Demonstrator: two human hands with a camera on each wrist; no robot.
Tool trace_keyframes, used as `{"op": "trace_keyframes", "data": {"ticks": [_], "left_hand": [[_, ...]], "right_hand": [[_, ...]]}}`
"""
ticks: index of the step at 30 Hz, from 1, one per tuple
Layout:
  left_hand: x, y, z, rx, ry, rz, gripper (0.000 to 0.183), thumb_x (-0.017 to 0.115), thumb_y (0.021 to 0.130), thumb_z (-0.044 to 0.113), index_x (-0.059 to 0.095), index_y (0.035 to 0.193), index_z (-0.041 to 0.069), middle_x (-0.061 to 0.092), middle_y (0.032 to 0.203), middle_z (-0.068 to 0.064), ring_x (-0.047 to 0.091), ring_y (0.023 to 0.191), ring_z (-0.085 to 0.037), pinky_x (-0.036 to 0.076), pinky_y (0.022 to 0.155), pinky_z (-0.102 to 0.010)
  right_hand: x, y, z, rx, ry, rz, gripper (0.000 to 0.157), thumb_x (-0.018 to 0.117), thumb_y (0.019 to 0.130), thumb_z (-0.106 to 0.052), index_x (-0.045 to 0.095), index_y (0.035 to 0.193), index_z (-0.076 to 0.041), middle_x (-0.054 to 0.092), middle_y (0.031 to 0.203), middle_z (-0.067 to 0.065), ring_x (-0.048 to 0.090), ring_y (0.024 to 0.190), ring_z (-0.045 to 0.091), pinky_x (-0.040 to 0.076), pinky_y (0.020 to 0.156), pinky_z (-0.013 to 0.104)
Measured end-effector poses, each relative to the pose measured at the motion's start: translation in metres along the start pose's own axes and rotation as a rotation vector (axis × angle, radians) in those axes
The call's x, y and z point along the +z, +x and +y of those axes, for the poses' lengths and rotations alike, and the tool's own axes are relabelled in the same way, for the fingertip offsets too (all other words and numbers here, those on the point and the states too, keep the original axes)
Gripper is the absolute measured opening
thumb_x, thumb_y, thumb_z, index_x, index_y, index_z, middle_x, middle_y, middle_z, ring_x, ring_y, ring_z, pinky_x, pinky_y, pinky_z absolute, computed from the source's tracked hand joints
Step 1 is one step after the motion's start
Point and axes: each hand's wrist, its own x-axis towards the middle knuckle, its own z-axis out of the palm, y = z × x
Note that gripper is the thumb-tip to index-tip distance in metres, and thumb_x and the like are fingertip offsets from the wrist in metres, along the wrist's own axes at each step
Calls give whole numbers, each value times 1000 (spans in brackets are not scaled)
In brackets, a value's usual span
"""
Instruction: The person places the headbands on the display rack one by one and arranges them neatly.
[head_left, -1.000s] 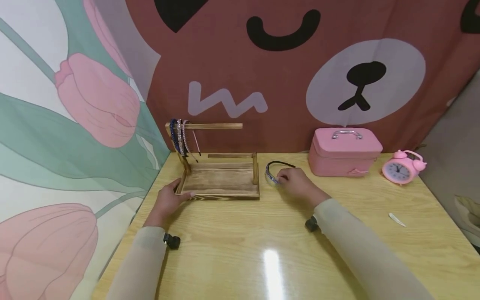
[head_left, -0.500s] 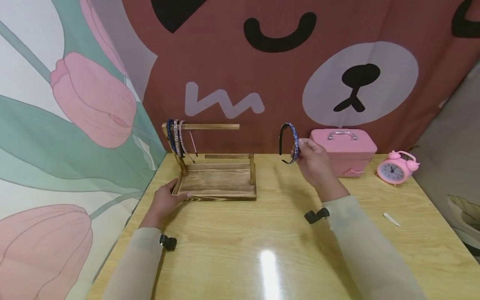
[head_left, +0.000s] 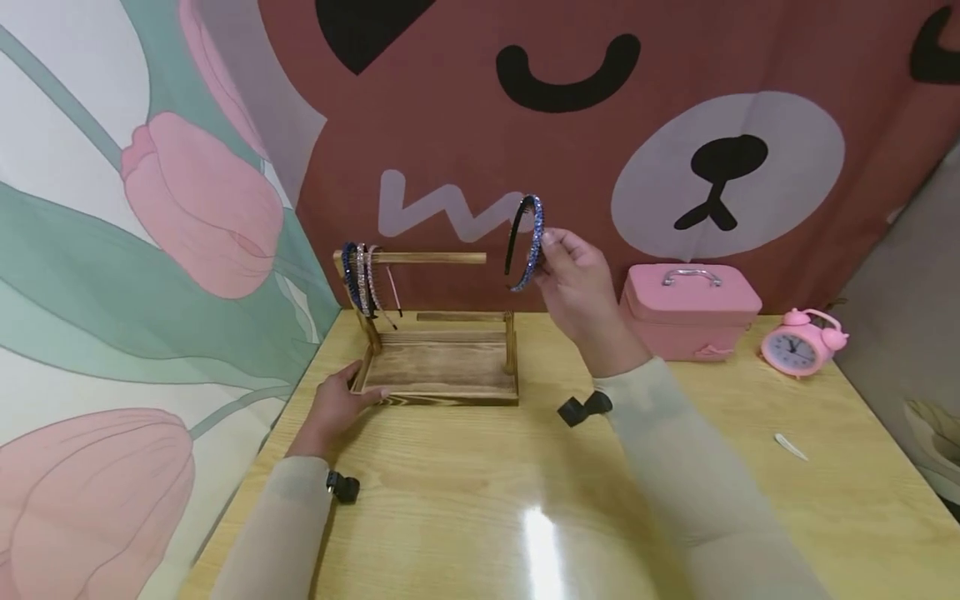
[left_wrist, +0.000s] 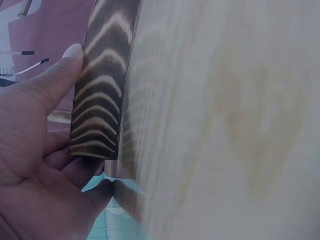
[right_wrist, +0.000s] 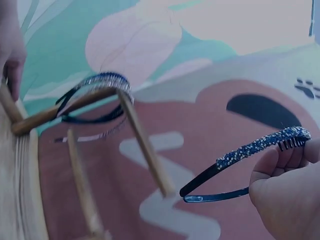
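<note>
In the head view, my right hand [head_left: 583, 296] pinches a blue glittery headband [head_left: 537, 237] up in the air, to the right of the free end of a wooden headband stand's upper bar [head_left: 442, 258]. The right wrist view shows the headband's black inner teeth and bare black ends beyond the fingers. Several headbands [head_left: 363, 279], dark blue, silvery and pale pink, hang at the left end of that bar. My left hand [head_left: 339, 407] grips the front left corner of the stand's base [head_left: 442, 398], thumb [left_wrist: 67, 65] along the front board and fingers round the side.
A lower bar [head_left: 461, 317] on the stand's right post points left. A pink case [head_left: 693, 312] with a metal handle stands at the back right, beside a pink alarm clock [head_left: 798, 346]. A small white hair clip [head_left: 791, 447] lies on the wood-grain table [head_left: 450, 500].
My right hand has picked the blue headband up off the table, raised it and brought it left toward the upper bar. The left hand has stayed on the stand's corner.
</note>
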Motion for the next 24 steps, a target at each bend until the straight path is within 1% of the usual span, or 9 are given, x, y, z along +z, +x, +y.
{"op": "trace_keyframes", "data": {"ticks": [5, 7, 10, 13, 15, 18, 21, 22, 24], "left_hand": [[2, 1, -1, -3, -11, 9, 99, 78, 102, 47, 26, 173, 2, 35, 173, -28, 36, 159, -50, 39, 125, -65], [1, 1, -1, 0, -13, 16, 99, 79, 102, 47, 27, 173, 2, 36, 173, -28, 36, 159, -50, 39, 126, -65], [0, 3, -4, 8, -13, 18, 99, 79, 102, 47, 27, 173, 2, 36, 173, -27, 36, 159, -50, 38, 126, -65], [0, 5, -7, 19, -8, 24, 98, 79, 102, 44, 28, 172, 1, 37, 173, -28, 36, 159, -50, 38, 126, -64], [1, 5, -8, 27, -14, 33, 96, 80, 102, 42, 29, 172, 1, 40, 171, -28, 40, 157, -50, 40, 126, -64], [1, 6, -9, 35, -26, 43, 96, 81, 101, 42, 31, 171, 1, 44, 169, -28, 43, 155, -49, 41, 125, -63], [2, 7, -10, 42, -35, 45, 99, 82, 99, 46, 32, 172, 2, 43, 170, -27, 42, 156, -49, 40, 125, -63], [2, 7, -10, 43, -35, 46, 100, 82, 99, 48, 32, 172, 2, 42, 170, -27, 41, 157, -48, 40, 126, -63], [2, 7, -10, 42, -37, 46, 102, 82, 98, 50, 31, 172, 2, 39, 172, -26, 38, 159, -48, 38, 127, -63]], "right_hand": [[29, 9, 3, 31, -25, -61, 20, 45, 118, -8, 62, 110, -2, 58, 102, 1, 53, 92, 15, 49, 86, 29], [41, 15, 7, 40, -33, -89, 19, 44, 118, -8, 60, 111, 0, 54, 98, 3, 52, 90, 16, 48, 84, 29], [57, 26, 17, 45, -22, -122, 19, 44, 118, -7, 60, 114, 3, 57, 98, 4, 54, 90, 16, 50, 84, 29], [73, 36, 27, 58, -18, -151, 19, 45, 118, -8, 60, 115, 3, 58, 101, 5, 57, 92, 17, 53, 86, 29], [82, 43, 35, 63, -27, -165, 19, 45, 118, -8, 60, 116, 3, 58, 103, 7, 58, 94, 18, 53, 89, 30], [94, 52, 46, 78, -78, -171, 22, 46, 118, -10, 61, 121, 6, 60, 113, 13, 60, 99, 20, 54, 92, 31], [102, 60, 55, 102, -116, -162, 28, 48, 118, -11, 61, 129, 11, 60, 126, 21, 61, 106, 25, 55, 94, 30], [104, 63, 58, 112, -127, -159, 29, 48, 117, -11, 61, 131, 11, 60, 129, 22, 61, 109, 26, 56, 94, 29], [107, 67, 63, 128, -132, -149, 27, 49, 117, -11, 62, 129, 10, 61, 127, 20, 62, 110, 28, 57, 94, 29]]}}
